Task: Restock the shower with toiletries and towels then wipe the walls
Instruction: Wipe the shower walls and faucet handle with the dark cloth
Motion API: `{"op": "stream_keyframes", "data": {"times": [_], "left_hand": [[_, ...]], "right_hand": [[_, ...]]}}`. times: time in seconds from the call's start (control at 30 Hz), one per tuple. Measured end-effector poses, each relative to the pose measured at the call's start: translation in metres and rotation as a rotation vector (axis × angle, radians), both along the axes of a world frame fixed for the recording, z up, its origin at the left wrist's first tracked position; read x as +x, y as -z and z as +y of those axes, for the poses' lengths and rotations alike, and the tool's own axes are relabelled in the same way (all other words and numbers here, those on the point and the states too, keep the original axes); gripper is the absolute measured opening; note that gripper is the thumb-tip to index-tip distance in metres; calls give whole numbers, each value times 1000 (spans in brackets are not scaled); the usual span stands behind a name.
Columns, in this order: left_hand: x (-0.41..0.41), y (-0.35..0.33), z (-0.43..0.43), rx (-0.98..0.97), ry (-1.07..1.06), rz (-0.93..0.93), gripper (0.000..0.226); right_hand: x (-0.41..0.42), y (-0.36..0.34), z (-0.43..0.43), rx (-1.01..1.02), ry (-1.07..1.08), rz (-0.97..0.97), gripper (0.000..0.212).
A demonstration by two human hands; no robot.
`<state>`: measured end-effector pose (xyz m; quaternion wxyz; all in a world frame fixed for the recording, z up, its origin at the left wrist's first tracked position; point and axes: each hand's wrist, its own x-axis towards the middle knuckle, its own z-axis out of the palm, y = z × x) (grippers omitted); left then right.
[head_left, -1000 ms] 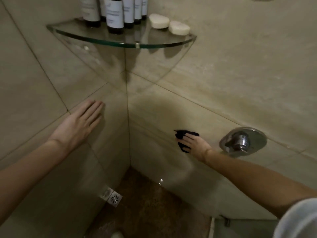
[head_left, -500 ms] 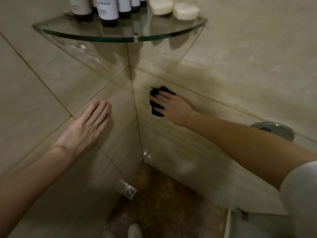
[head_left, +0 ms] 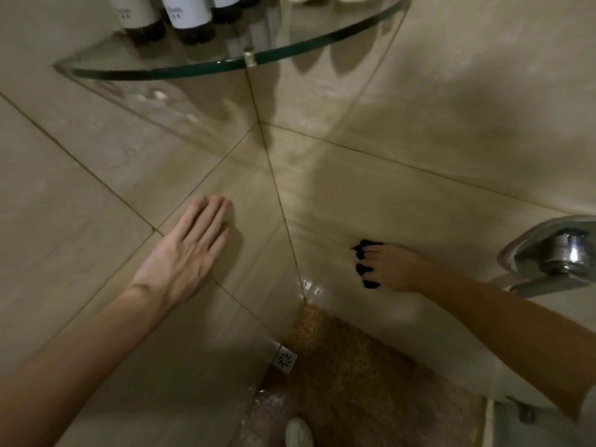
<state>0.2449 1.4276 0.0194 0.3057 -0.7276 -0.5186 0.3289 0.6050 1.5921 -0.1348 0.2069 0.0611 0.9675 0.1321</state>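
My right hand (head_left: pixel 395 269) presses a small black cloth (head_left: pixel 366 269) flat against the beige tiled right wall (head_left: pixel 435 124), low and left of the shower valve. Dark cloth shows between and past my spread fingers. My left hand (head_left: pixel 183 253) rests flat, fingers straight, on the left wall (head_left: pixel 64 188) near the corner. Above, a glass corner shelf (head_left: pixel 161 71) carries dark bottles with white labels (head_left: pixel 187 14); pale soap bars are cut off at the top edge.
A chrome shower valve (head_left: pixel 561 256) juts from the right wall beside my right forearm. A square metal drain (head_left: pixel 284 359) sits in the brown pebbled floor (head_left: pixel 354 382) at the corner. The tip of a white shoe (head_left: pixel 298 433) shows at the bottom.
My right hand has slid the cloth down the right wall from just under the shelf to the valve's level. The left hand has stayed on the left wall. The view has tilted down.
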Motion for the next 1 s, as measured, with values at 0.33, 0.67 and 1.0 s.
{"op": "stream_keyframes", "data": {"times": [0.33,0.67,1.0], "left_hand": [[8,-70,-10,-121,51,-186,60],[-20,-157,-45,-25,125,-117,41],[-6,-100,-20,6,132,-329,42]], "right_hand": [[-197,-68,-49,-1927,1849,1394,44],[-273,-168,-73,-1634,1283,1738,54],[-187,-211,-113,-2542,1203,1548,50]]}}
